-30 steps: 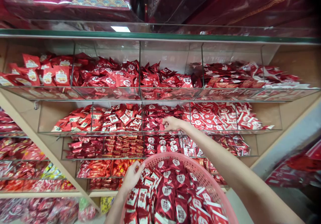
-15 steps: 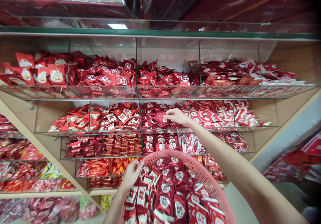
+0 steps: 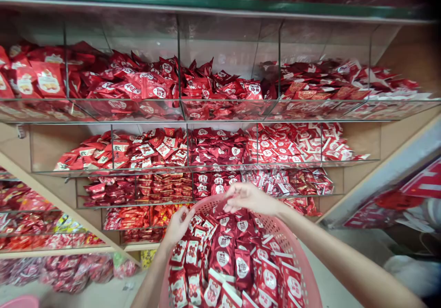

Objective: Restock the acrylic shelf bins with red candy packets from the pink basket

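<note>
Gripping one pink basket with your left hand, you hover your right hand over dozens of packets, grip unclear.

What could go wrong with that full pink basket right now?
The pink basket might tip: the left hand is at one side of its rim, and what supports it underneath is out of view. The right hand, over the far edge, could knock it. Kinds might also mix, since flower-printed packets and dark red packets lie side by side without a visible divider.
</note>
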`<state>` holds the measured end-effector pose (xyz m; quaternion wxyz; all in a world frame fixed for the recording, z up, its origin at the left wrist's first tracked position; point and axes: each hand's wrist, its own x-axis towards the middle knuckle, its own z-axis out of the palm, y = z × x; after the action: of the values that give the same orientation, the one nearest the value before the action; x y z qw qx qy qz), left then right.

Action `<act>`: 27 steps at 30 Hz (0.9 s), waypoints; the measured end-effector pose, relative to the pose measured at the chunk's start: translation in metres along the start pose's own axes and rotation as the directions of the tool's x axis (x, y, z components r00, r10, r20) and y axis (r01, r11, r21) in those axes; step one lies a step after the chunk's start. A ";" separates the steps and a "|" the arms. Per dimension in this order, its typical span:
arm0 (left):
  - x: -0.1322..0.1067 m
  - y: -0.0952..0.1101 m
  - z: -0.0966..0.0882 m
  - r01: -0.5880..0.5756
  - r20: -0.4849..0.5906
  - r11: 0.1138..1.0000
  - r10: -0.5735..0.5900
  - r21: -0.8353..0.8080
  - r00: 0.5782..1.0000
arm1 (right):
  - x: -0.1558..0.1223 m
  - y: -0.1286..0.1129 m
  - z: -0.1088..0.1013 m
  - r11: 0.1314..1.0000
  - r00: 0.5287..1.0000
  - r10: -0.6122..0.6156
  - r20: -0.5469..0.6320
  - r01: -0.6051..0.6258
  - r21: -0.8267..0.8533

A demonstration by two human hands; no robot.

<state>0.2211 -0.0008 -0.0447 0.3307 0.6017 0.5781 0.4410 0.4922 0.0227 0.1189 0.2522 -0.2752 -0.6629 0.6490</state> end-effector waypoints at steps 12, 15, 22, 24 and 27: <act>0.000 -0.001 0.001 0.005 -0.015 1.000 -0.005 0.008 1.000 | -0.014 0.096 0.026 0.995 0.984 0.051 0.171 -0.036 -0.090; 0.000 0.001 0.001 0.008 -0.017 1.000 -0.008 0.008 1.000 | -0.009 0.104 0.028 0.969 0.972 0.007 0.233 0.051 -0.243; 0.000 -0.001 0.002 0.001 -0.010 1.000 -0.001 -0.003 1.000 | 0.001 0.119 0.023 0.878 0.942 -0.019 0.335 0.176 -0.444; 0.000 -0.001 0.002 0.001 -0.011 1.000 -0.001 -0.013 1.000 | 0.000 0.122 0.022 0.862 0.944 0.010 0.330 0.159 -0.482; 0.000 0.001 0.001 -0.003 -0.003 1.000 0.003 -0.010 1.000 | -0.001 0.122 0.024 0.846 0.949 0.069 0.309 0.108 -0.522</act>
<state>0.2222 -0.0012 -0.0443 0.3322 0.6002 0.5756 0.4450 0.4804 0.0056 -0.0037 0.0632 -0.2201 -0.8510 0.4726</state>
